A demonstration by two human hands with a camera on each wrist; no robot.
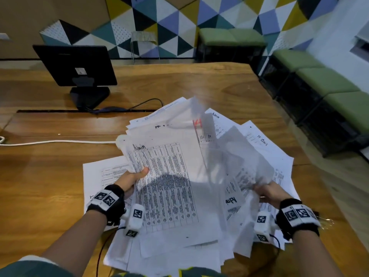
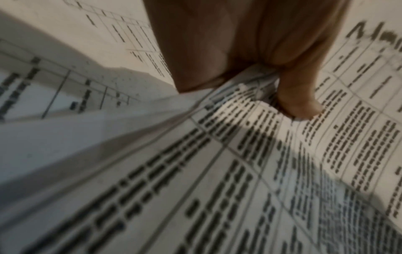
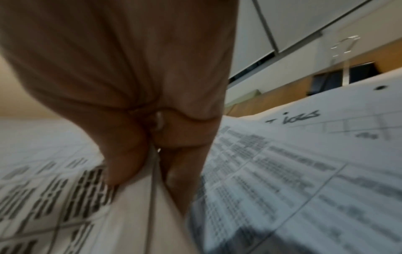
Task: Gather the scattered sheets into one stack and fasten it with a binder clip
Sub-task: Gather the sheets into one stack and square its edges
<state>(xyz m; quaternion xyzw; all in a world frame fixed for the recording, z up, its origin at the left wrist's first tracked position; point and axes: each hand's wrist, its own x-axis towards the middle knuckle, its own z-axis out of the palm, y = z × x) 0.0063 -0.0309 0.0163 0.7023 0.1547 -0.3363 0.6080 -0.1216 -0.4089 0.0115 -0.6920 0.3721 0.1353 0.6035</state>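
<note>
From the head view, the sheets (image 1: 179,176) are lying in a loose, messy pile on the wooden table (image 1: 50,176), close to the person. The left hand (image 1: 129,181) is pinching the left edge of a printed sheet, with the thumb on top. The right hand (image 1: 267,191) is pinching a blurry sheet that is standing up off the pile. A black monitor (image 1: 75,65) is standing at the far left of the table, well apart from the pile. A white cable (image 1: 60,141) is running across the table and touching the pile's left side. A black cable (image 1: 143,102) is lying just behind the pile. Green benches (image 1: 327,80) are sitting along the right, past the table's edge. The pile is lying near that right edge. Bare wood is showing to the left and at the far side.

From the left wrist view, the left hand (image 2: 250,51) is pressing its thumb down on a printed sheet (image 2: 239,171), and more sheets are lying under it.

From the right wrist view, the right hand (image 3: 135,86) is squeezing thumb and finger together on a thin sheet edge. Other sheets (image 3: 282,171) are lying just beside it. No clip can be made out in any view.
</note>
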